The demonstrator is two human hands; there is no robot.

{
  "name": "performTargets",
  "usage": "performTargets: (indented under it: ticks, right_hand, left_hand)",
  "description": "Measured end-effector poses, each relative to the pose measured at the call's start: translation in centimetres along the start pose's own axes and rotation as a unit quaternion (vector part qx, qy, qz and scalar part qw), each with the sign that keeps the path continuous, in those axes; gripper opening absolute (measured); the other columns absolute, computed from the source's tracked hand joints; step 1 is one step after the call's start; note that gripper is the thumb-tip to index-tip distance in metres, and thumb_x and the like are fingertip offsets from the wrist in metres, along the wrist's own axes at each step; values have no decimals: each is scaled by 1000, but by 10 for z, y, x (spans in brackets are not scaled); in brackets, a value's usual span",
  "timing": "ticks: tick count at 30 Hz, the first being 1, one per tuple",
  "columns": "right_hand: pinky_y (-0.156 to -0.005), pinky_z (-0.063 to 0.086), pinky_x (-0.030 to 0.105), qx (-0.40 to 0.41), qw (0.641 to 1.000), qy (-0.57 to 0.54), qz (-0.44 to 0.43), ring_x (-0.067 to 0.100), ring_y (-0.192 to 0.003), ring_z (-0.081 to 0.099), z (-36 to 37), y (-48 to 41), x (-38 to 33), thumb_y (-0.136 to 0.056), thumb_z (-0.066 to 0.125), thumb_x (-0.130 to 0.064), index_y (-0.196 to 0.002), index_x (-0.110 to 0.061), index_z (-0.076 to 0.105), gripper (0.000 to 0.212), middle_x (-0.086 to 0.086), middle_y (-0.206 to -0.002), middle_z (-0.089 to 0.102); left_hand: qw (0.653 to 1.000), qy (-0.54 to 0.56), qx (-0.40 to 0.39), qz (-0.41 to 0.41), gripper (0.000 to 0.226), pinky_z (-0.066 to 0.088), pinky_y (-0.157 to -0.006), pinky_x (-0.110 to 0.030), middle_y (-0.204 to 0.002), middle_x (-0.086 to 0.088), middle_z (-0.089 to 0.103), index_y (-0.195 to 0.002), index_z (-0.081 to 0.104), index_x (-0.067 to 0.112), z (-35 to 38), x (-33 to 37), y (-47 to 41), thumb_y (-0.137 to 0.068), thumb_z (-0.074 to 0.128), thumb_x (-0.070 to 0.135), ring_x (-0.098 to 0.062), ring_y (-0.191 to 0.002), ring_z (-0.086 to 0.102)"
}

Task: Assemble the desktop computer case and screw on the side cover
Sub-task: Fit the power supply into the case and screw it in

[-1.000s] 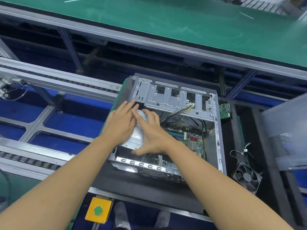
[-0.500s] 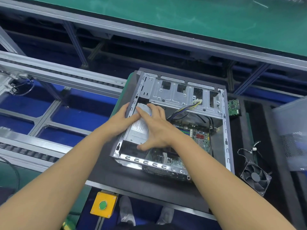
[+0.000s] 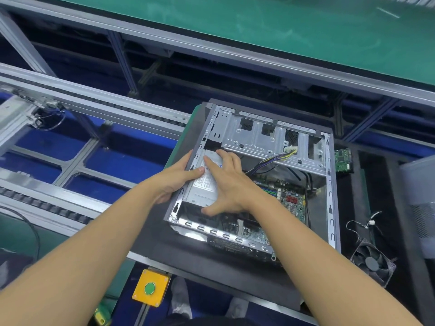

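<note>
Both hands meet at the power supply, which lies lengthwise along the computer case's left wall. The right hand presses flat-fingered on top; the left hand grips the wall.

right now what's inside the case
A power supply under the right hand, a motherboard, cables, a drive cage. Hand and forearm hide parts of supply and board. Left hand grips the case wall.

Open metal case lies on its side, silver power supply seemingly seated in its left corner.
</note>
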State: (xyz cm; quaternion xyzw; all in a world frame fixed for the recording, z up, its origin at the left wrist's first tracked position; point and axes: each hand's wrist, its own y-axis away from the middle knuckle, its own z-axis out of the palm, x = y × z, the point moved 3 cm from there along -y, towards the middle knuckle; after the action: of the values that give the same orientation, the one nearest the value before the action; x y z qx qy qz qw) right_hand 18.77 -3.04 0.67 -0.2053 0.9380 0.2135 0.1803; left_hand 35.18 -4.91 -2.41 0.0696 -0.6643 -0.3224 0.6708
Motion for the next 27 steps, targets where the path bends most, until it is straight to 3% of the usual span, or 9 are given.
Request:
performTargets:
  ticks: [5, 9, 12, 14, 16, 19, 21, 23, 27]
  right_hand:
    - [-121, 26, 52, -7, 1000, 0, -1, 21, -149, -21, 0, -4, 1, -63, 84, -52, -161, -25, -3, 134, -8, -160, -17]
    - [-121, 3, 49, 7, 997, -78, -22, 10, -146, -35, 10, 1, 11, -65, 84, -60, -162, -33, -3, 133, -16, -160, -33]
    - [-118, 2, 49, 45, 986, -157, 9, 7, -145, -37, 15, 6, 20, -65, 76, -75, -161, -40, 1, 127, -24, -156, -38]
    - [-122, 7, 54, 108, 958, -253, 74, 13, -153, -19, 13, 9, 27, -74, 67, -76, -161, -38, 5, 113, -24, -163, -21]
    - [-120, 25, 46, 161, 922, -323, 137, 17, -148, 16, 11, 10, 30, -79, 69, -70, -161, -30, 7, 109, -17, -162, 1]
    - [-109, 40, 38, 107, 894, -375, 218, 21, -135, 40, 20, 6, 24, -74, 75, -69, -159, -23, 8, 117, -1, -156, 19]
    - [-106, 44, 40, 50, 868, -428, 245, 26, -132, 48, 32, 3, 18, -74, 75, -70, -154, -16, 16, 113, 6, -153, 36]
    - [-100, 48, 35, 58, 853, -463, 233, 21, -123, 55, 39, 2, 13, -79, 75, -64, -151, -16, 20, 103, 1, -143, 52]
    - [-102, 49, 38, 139, 852, -471, 183, 17, -119, 60, 46, 6, 9, -87, 73, -52, -152, -29, 25, 84, -11, -133, 60]
  left_hand:
    - [1000, 4, 20, 4, 53, 60, -76, -40, -116, 2, 72, -143, 40, 44, 1, -2, 0, -98, 60, 26, -24, -103, 71]
    - [999, 8, 37, -8, 62, 60, -67, -30, -110, 15, 73, -148, 31, 48, 1, -3, 2, -97, 62, 30, -13, -96, 73]
    - [999, 13, 46, -12, 65, 60, -67, -31, -110, 13, 74, -149, 30, 47, 2, -5, 1, -97, 63, 29, -15, -96, 73]
    - [998, 6, 55, -9, 69, 59, -65, -27, -106, 18, 74, -151, 27, 46, 1, -7, 1, -95, 65, 30, -10, -93, 73]
    - [998, -4, 56, -3, 74, 58, -64, -24, -106, 21, 72, -152, 24, 46, 1, -7, 1, -94, 67, 34, -7, -92, 73]
    - [998, -31, 56, 6, 78, 58, -65, -21, -117, 22, 66, -152, 19, 49, 2, -6, 3, -91, 67, 41, -3, -91, 72]
    - [993, -90, 68, 37, 83, 50, -61, -7, -117, 41, 48, -151, 8, 55, 6, -3, 8, -91, 65, 49, 19, -83, 63]
    - [981, -156, 82, 84, 76, 44, -59, 0, -114, 55, 38, -147, 6, 61, 10, -1, 12, -94, 58, 53, 30, -81, 54]
    - [952, -261, 128, 95, 57, 46, -58, -10, -118, 23, 58, -143, 17, 67, 14, 2, 12, -96, 49, 56, 7, -76, 66]
